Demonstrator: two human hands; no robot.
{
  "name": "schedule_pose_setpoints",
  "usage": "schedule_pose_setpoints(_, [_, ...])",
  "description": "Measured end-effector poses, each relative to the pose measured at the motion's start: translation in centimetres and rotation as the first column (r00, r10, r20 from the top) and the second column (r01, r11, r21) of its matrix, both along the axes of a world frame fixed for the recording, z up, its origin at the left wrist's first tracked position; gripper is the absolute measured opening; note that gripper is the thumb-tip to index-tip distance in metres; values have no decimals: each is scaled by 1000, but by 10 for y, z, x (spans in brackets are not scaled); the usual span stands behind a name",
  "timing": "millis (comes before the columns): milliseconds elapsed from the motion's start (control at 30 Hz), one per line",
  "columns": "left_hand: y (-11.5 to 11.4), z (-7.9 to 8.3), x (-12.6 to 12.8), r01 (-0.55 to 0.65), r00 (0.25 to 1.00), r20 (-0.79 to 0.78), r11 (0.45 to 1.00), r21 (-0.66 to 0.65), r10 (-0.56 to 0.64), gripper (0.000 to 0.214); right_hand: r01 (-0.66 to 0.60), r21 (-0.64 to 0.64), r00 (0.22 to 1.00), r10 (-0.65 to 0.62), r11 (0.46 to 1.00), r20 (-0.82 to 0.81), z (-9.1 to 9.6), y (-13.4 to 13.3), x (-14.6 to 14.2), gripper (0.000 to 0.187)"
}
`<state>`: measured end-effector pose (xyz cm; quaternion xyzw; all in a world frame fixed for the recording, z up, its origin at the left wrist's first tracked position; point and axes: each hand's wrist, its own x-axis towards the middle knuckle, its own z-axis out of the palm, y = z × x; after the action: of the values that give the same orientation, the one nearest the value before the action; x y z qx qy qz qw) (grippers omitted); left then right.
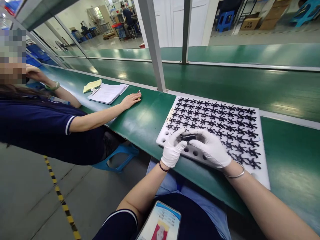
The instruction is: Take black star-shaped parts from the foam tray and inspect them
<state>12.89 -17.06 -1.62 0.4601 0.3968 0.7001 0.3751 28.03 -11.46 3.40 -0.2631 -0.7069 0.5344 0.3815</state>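
Parts (220, 119) on the tray (264, 173) — tray on bench (295, 163) — clipboard (107, 93) to left.

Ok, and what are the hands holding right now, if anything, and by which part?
A small dark part, held between the left hand and the right hand, apparently one end in each; the exact grip is partly hidden.

The green bench (140, 121) carries 1 white tray (264, 163) and clipped papers (108, 93).

Right of centre, the white-gloved left hand (173, 150) and right hand (213, 148) are close together, fingers curled inward, thumbs pointing toward each other; the left forearm (145, 190) slants up from the bottom centre, the right forearm (270, 203) from the lower right corner
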Motion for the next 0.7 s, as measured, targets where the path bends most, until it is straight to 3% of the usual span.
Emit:
schedule_pose_setpoints(300, [1,2,7,3,994,106,998,55,-9,35,24,-27,999,-23,999,35,-3,4,1,29])
schedule_pose_setpoints(533, [-1,-2,4,-3,989,146,1000,16,1,82,-13,-36,995,16,999,98,0,4,2,30])
schedule_pose_setpoints(633, [-1,0,1,-4,993,115,999,36,0,85,-15,-23,996,17,1000,87,0,3,2,29])
schedule_pose_setpoints(700, [0,2,0,-33,995,96,998,49,28,70,-7,-2,996,8,1000,88,0,3,2,28])
